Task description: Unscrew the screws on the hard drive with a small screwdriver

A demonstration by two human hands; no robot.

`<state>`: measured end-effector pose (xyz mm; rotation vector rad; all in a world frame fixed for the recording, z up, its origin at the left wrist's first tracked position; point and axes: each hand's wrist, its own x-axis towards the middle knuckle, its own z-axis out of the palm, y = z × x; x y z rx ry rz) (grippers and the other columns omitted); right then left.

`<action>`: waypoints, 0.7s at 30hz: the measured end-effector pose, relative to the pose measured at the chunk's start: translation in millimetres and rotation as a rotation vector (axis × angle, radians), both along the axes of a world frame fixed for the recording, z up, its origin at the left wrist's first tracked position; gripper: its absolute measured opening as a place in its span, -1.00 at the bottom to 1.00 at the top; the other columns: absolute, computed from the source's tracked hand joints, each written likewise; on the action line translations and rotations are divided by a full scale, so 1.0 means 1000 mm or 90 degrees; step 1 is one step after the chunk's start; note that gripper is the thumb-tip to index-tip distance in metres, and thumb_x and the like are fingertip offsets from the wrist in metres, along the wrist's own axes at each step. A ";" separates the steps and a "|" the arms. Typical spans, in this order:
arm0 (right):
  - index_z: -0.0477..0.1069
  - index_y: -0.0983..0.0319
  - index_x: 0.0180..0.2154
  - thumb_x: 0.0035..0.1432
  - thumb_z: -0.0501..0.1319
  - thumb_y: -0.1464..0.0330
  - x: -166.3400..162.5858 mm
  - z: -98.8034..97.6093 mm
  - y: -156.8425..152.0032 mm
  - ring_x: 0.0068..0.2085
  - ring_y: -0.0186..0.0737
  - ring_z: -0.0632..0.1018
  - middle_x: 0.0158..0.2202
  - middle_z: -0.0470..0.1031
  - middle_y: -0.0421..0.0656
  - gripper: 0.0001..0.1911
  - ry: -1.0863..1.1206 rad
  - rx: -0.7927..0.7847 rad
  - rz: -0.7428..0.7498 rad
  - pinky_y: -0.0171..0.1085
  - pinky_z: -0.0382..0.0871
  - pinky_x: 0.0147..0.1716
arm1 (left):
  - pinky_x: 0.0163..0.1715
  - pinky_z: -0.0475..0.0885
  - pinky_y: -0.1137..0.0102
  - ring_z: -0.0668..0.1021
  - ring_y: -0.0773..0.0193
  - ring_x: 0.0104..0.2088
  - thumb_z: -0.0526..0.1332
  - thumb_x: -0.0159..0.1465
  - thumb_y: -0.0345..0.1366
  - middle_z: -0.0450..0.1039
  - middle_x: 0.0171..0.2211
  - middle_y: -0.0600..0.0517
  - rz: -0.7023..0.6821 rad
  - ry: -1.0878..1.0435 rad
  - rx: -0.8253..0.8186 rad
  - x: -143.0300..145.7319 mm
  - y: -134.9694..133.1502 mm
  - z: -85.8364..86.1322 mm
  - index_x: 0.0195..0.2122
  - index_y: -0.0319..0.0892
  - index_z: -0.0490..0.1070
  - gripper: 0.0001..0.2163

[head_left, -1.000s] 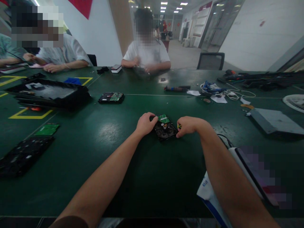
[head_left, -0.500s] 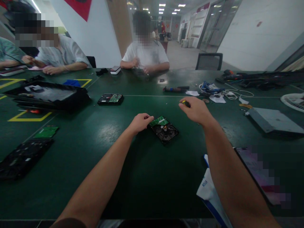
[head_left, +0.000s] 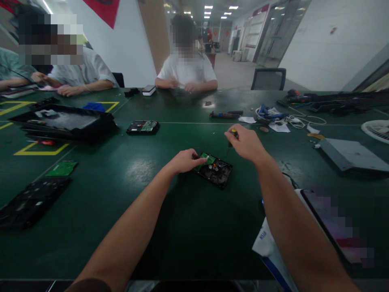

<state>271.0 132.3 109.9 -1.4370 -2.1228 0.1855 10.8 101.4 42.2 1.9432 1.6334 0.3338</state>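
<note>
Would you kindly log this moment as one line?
left hand: touches hard drive | right hand: holds screwdriver above drive | surface: green table

Your left hand (head_left: 185,160) is down on the desk (head_left: 170,227), loose, fingertips pinning the near-left corner of the drive (head_left: 217,172), right by its green board (head_left: 208,158). Your right hand (head_left: 246,142) hangs just over the drive's far side, grip curled tight round a screwdriver (head_left: 232,138) with a yellow cap, shaft pointing down. Can't tell if the tip touches.

A second drive (head_left: 142,126) sits further out on your left, beside a big black tray (head_left: 60,121). A loose board (head_left: 62,167) and a black panel (head_left: 30,198) lie nearer you on that side. Cables (head_left: 273,113), a grey plate (head_left: 349,156) and a fan (head_left: 377,130) are off to the right. A person (head_left: 187,71) sits across from you.
</note>
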 end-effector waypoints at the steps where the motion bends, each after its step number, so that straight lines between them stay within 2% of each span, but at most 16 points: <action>1: 0.47 0.17 -0.12 0.37 0.13 0.15 -0.001 -0.001 0.000 -0.35 -0.08 0.54 -0.33 0.59 -0.04 -0.73 0.001 -0.016 0.006 -0.11 0.29 -0.29 | -0.27 0.41 0.29 0.59 0.07 -0.17 0.20 0.20 0.33 0.59 -0.10 -0.12 0.000 0.010 -0.001 0.001 0.000 0.000 -0.04 -0.14 0.50 -0.38; 4: 0.45 0.18 -0.10 0.34 0.16 0.18 -0.001 -0.002 -0.001 -0.33 -0.07 0.56 -0.32 0.58 -0.03 -0.76 -0.001 -0.032 0.020 -0.09 0.31 -0.26 | -0.26 0.41 0.28 0.59 0.05 -0.16 0.20 0.21 0.31 0.58 -0.10 -0.12 -0.006 0.038 0.005 0.004 0.000 -0.002 -0.01 -0.15 0.46 -0.38; 8: 0.46 0.18 -0.10 0.28 0.23 0.21 -0.003 0.002 -0.003 -0.25 -0.02 0.57 -0.23 0.59 0.00 -0.78 0.016 0.031 0.012 -0.07 0.32 -0.22 | -0.29 0.40 0.29 0.59 0.07 -0.19 0.21 0.24 0.26 0.58 -0.12 -0.12 -0.010 0.058 0.015 0.005 0.000 -0.005 0.01 -0.15 0.44 -0.42; 13: 0.46 0.15 -0.08 0.31 0.22 0.11 -0.012 0.012 -0.012 -0.35 -0.12 0.54 -0.33 0.55 -0.10 -0.71 0.139 0.003 0.033 -0.14 0.33 -0.31 | -0.30 0.38 0.30 0.59 0.07 -0.19 0.25 0.24 0.23 0.59 -0.11 -0.12 0.006 0.065 0.034 0.011 0.000 -0.009 0.02 -0.15 0.44 -0.44; 21: 0.47 0.17 -0.15 0.29 0.23 0.13 -0.021 0.011 -0.018 -0.37 -0.16 0.51 -0.38 0.53 -0.11 -0.74 0.149 -0.028 0.062 -0.16 0.31 -0.34 | -0.30 0.39 0.30 0.61 0.06 -0.19 0.23 0.28 0.22 0.61 -0.15 -0.12 0.057 0.061 0.087 0.024 -0.002 -0.016 -0.03 -0.17 0.46 -0.47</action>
